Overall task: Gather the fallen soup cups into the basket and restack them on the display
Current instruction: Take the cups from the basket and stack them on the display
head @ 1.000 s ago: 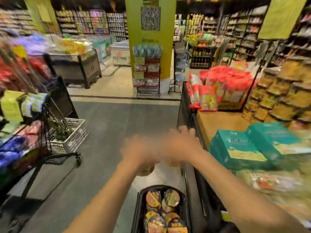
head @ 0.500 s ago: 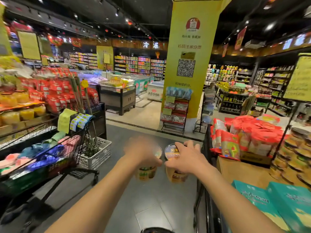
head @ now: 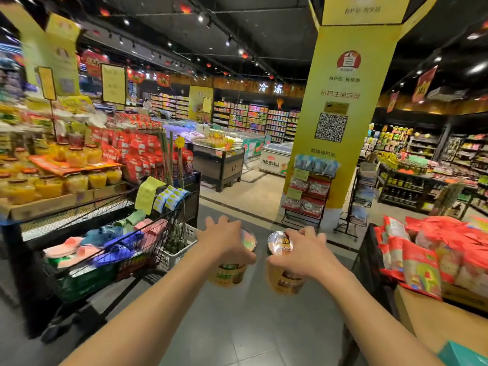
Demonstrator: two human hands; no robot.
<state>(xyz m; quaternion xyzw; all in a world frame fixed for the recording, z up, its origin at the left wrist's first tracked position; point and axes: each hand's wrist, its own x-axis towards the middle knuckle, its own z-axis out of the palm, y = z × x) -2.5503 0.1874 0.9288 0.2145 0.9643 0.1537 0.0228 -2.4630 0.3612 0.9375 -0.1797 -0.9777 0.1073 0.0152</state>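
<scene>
My left hand (head: 224, 244) grips a soup cup (head: 229, 273) from above; the cup has a shiny foil lid and a yellow-green label. My right hand (head: 303, 253) grips a second soup cup (head: 286, 282) the same way, this one with an orange-brown label and a red-printed lid. Both cups are upright, side by side at chest height over the grey aisle floor. The basket is out of view. The wooden display top (head: 433, 315) lies to the lower right, beyond my right forearm.
A wire cart (head: 111, 249) with slippers and a white crate (head: 175, 256) stand on the left. Red snack bags (head: 433, 257) pile on the right display. A yellow pillar (head: 340, 122) with a small rack (head: 306, 199) stands ahead. Grey floor (head: 237, 326) lies below.
My view has tilted up from the basket of cups to the aisle ahead. Both hands have risen with a cup each and moved slightly apart.
</scene>
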